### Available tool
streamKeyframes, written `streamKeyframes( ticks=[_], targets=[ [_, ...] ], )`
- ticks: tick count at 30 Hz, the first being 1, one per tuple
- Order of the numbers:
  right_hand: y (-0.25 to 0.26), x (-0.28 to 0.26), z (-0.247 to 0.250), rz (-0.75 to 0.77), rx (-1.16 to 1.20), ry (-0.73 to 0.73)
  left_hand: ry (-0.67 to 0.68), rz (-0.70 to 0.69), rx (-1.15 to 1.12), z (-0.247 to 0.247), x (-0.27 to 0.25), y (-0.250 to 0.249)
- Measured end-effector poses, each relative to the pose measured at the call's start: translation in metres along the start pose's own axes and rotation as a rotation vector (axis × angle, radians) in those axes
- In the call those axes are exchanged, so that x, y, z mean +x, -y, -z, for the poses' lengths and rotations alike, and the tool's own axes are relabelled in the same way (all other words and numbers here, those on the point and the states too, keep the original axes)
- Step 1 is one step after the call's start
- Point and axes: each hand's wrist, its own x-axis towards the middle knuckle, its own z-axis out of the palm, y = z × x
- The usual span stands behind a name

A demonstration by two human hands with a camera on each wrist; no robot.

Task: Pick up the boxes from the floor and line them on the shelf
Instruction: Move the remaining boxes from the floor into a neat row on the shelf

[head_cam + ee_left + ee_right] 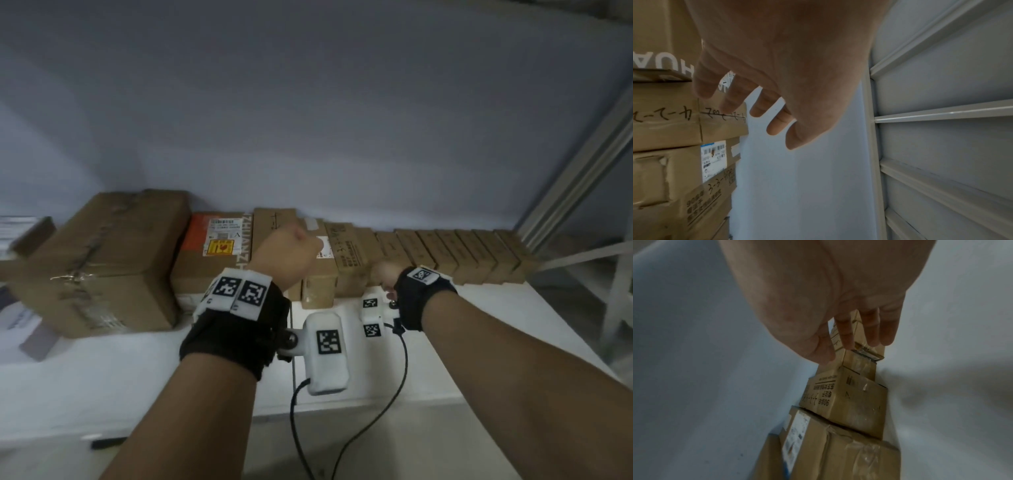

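Both hands hold nothing, fingers loosely spread: the left hand (781, 68) and right hand (830, 293) hover by the boxes (346, 257) lined along the far wall of the shelf (479, 335); only the head view shows the whole row.

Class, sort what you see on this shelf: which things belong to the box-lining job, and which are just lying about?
Job:
row of small boxes
big box
orange-labelled box
shelf
left hand
right hand

Lying about:
black pen
purple item
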Motion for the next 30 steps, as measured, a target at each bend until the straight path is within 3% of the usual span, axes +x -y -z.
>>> streamKeyframes(
  ticks=[7, 11, 14, 19, 22, 30],
  targets=[
    [0.007, 0.057, -0.007, 0.177, -0.496, -0.052, -0.003, 0.021, -0.024, -0.007, 0.028, -0.005],
    [-0.004, 0.06, -0.011, 0.255, -0.687, -0.086, 0.003, 0.044, -0.001, -0.006, 0.032, -0.005],
    [-0.009, 0.054, -0.009, 0.194, -0.687, -0.106, 0.015, 0.057, 0.055, -0.008, 0.033, -0.002],
    [-0.015, 0.082, -0.019, 0.26, -0.679, -0.043, 0.009, 0.061, 0.143, -0.009, 0.029, 0.003],
    [-0.014, 0.067, -0.025, 0.284, -0.656, -0.144, 0.007, 0.049, 0.146, -0.007, 0.028, 0.002],
    [-0.027, 0.054, -0.019, 0.322, -0.753, -0.166, 0.022, 0.051, 0.142, -0.001, 0.03, 0.0]
  ],
)
